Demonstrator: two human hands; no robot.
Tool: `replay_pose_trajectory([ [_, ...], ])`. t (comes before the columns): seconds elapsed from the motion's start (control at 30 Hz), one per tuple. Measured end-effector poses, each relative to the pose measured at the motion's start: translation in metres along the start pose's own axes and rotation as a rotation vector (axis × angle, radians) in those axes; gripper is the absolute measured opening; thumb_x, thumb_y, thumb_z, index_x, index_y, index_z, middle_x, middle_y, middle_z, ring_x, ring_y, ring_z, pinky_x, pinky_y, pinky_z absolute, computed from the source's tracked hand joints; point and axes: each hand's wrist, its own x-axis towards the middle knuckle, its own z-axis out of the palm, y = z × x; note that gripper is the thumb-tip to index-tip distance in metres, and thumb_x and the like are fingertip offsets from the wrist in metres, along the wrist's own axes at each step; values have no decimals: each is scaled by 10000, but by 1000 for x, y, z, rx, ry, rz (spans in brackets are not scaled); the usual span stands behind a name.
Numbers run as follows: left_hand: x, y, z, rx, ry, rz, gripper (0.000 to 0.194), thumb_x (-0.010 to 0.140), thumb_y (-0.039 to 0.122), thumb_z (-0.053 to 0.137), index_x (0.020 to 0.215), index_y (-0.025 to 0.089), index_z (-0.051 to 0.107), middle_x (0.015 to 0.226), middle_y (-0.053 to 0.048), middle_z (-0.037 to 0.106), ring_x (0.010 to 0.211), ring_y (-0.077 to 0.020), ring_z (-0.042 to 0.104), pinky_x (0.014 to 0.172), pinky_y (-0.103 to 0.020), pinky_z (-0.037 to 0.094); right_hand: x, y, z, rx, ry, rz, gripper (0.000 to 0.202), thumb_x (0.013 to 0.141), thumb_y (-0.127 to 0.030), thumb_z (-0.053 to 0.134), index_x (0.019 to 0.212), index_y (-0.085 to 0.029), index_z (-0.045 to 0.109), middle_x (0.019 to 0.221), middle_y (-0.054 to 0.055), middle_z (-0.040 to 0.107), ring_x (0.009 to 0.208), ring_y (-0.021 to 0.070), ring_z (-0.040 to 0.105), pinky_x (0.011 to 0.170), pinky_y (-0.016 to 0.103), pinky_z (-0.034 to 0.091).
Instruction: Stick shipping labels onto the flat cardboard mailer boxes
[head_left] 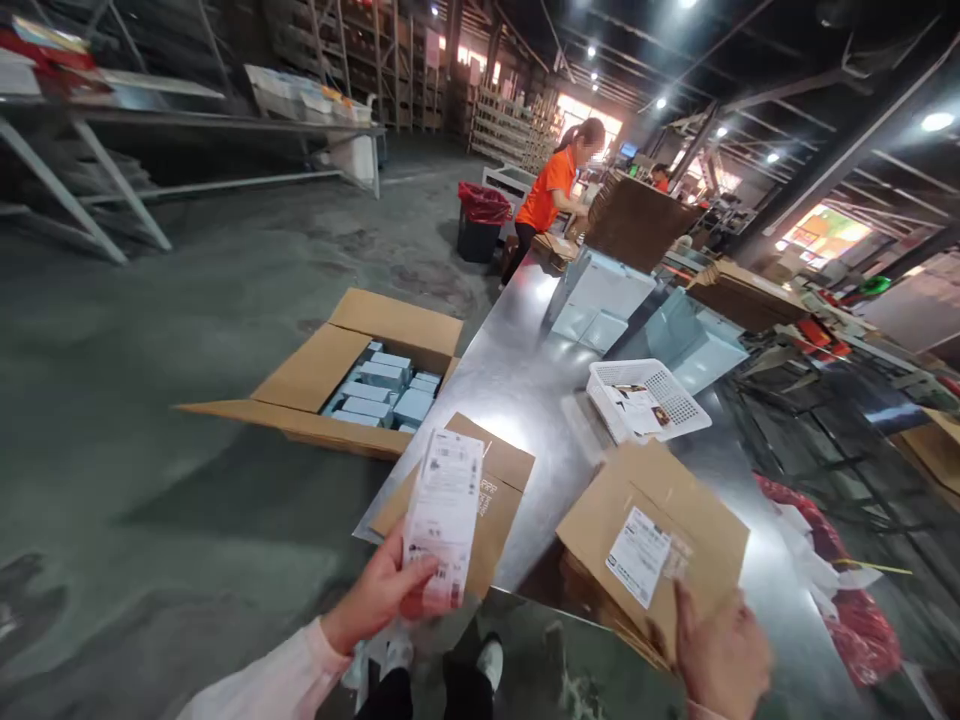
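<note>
Motion blur softens the right hand [720, 640], and its fingertips are hard to make out against the stack of flat cartons [694, 505]; whether it grips the stack or only presses on it, I cannot tell. Its wrist is cut off at the bottom edge of the view. The left hand [386, 583] is closed on a sheaf of printed labels [444, 490], thumb across the lower front, the other fingers largely hidden behind. The fine print is too small to read, and the sheaf covers part of a brown cardboard piece [501, 482] behind it.

The labels rise from the left hand, well apart from the right. The carton stack lies just ahead of the right hand, at the near end of the metal worktop [517, 350], with a white shipping label [639, 556] on its top face. Beyond the stack sits a white perforated basket [679, 390] with printed papers [637, 408] inside, their content unclear.

Just left of the worktop, an open carton [304, 370] holds pale blue boxes [384, 374]; the lower ones are hidden. Farther along stands a person in an orange shirt [550, 192], partly hidden by brown cardboard [637, 222].
</note>
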Motion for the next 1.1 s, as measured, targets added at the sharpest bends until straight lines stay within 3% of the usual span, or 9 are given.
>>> replay_pose_trajectory([
  [0.13, -14, -14, 11, 186, -341, -74, 653, 627, 444, 761, 1202, 212, 557, 1085, -78, 669, 993, -283, 617, 785, -394, 539, -77, -43, 95, 310, -591, -108, 735, 495, -696, 686, 1009, -171, 662, 1000, 164, 706, 873, 324, 670, 733, 439, 553],
  [0.2, -14, -13, 8, 247, -476, -37, 568, 623, 402, 771, 1122, 173, 625, 1018, -71, 685, 1006, -262, 606, 869, -364, 491, -117, -53, 138, 468, -665, -42, 615, 611, -666, 649, 961, -161, 665, 974, 149, 719, 872, 304, 678, 776, 436, 550],
  [0.27, -8, -10, 1, 193, -431, 4, 554, 610, 413, 772, 1087, 161, 645, 993, -67, 689, 995, -242, 605, 893, -339, 459, -144, -55, 163, 517, -679, -11, 516, 697, -604, 625, 932, -147, 673, 948, 150, 726, 870, 296, 681, 795, 437, 546],
  [0.33, 1, -10, -8, 148, -232, 28, 502, 605, 450, 759, 990, 139, 671, 904, -63, 693, 882, -210, 621, 817, -309, 465, -152, -53, 174, 487, -724, -56, 482, 676, -555, 673, 927, -143, 684, 915, 142, 732, 842, 292, 685, 776, 427, 553],
  [0.43, 11, -18, -17, 208, -6, -8, 405, 567, 473, 760, 716, 111, 656, 651, -24, 633, 624, -149, 559, 630, -268, 434, -135, -56, 182, 427, -736, -136, 470, 611, -526, 730, 884, -144, 696, 861, 128, 735, 785, 279, 685, 725, 394, 562],
  [0.77, 28, -64, -18, 269, 326, 61, 494, 584, 550, 698, 483, 184, 382, 445, 73, 375, 476, -81, 361, 483, -215, 286, -110, -52, 206, 245, -792, -250, 395, 675, -552, 672, 754, -171, 738, 738, 96, 725, 686, 241, 667, 647, 339, 541],
  [0.9, 44, -72, -39, 184, 132, -46, 410, 479, 418, 806, 712, 139, 616, 635, 18, 605, 608, -131, 531, 592, -236, 400, -84, -36, 240, 193, -609, -399, 368, 681, -547, 657, 682, -188, 735, 857, 109, 691, 789, 231, 651, 701, 344, 542],
  [1.0, 46, -79, -71, 122, -88, -219, 524, 383, 369, 848, 816, 121, 690, 766, -42, 690, 738, -202, 615, 729, -304, 455, -44, -32, 286, 87, -416, -420, 436, 685, -579, 611, 671, -158, 722, 949, 142, 645, 894, 253, 611, 814, 396, 505],
  [1.1, 32, -95, -109, 111, -122, -310, 515, 366, 409, 855, 781, 135, 719, 782, -69, 715, 814, -262, 647, 805, -371, 470, -12, -31, 328, -14, -325, -385, 488, 673, -590, 598, 770, -125, 707, 1082, 184, 600, 1009, 300, 547, 903, 474, 433],
])
